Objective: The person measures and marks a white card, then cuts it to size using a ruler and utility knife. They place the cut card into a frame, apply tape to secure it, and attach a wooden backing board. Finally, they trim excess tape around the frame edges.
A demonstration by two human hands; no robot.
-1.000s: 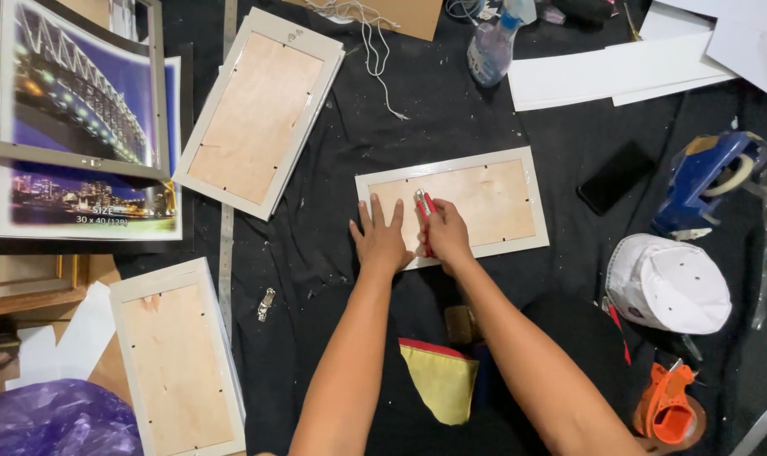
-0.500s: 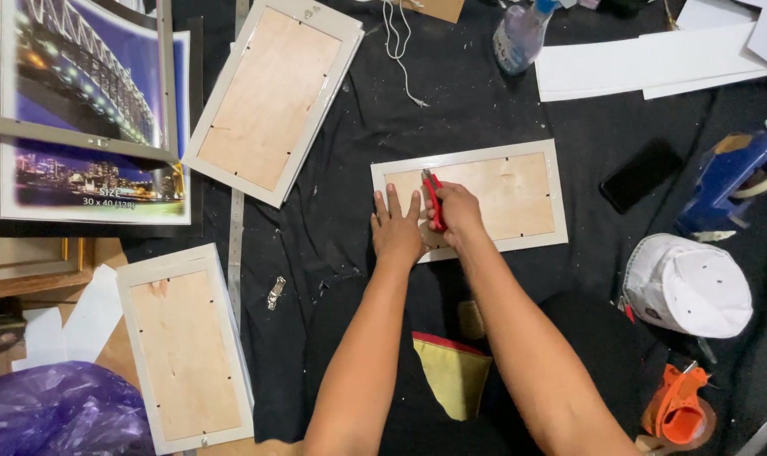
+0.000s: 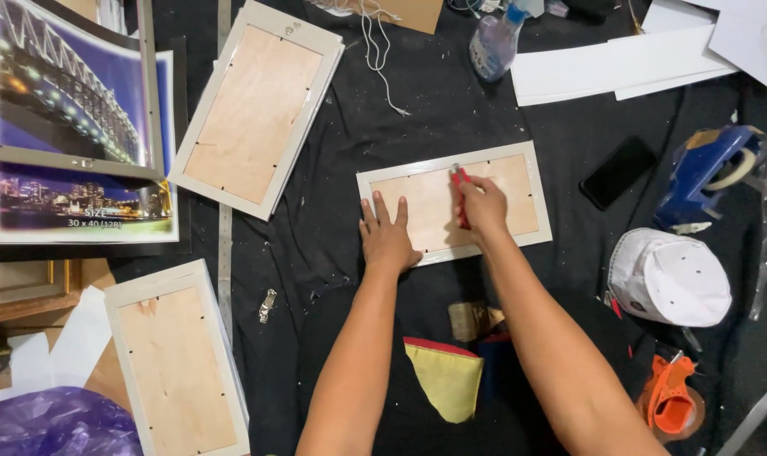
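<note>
Two bare hands work over a white picture frame (image 3: 531,198) that lies face down on the black cloth (image 3: 383,143), its plywood backing up. The left hand (image 3: 388,239) lies flat and open on the frame's left end, fingers spread, pressing on the backing and the lower rail. The right hand (image 3: 483,205), just to the right of the left, is closed around a red-handled tool (image 3: 460,192), whose tip meets the frame's upper rail just above the knuckles. Up and to the left of the left hand a second white frame (image 3: 257,105) lies tilted, back up; well below and left of that hand a third frame (image 3: 174,359) lies back up too, and between the two runs a metal ruler (image 3: 224,245). Near it, left of the left forearm, sits a small metal hanger clip (image 3: 268,305). Farther left are night-time bridge prints (image 3: 71,135). Above the right hand stands a spray bottle (image 3: 495,44), with white boards (image 3: 603,72) to its right. To the right of the right hand lie a black phone (image 3: 618,171), a blue tape dispenser (image 3: 708,173) and, lower, a white cap (image 3: 670,277). An orange tape dispenser (image 3: 669,397) rests by the right forearm, and a yellow and red cloth (image 3: 444,376) lies between the forearms.
</note>
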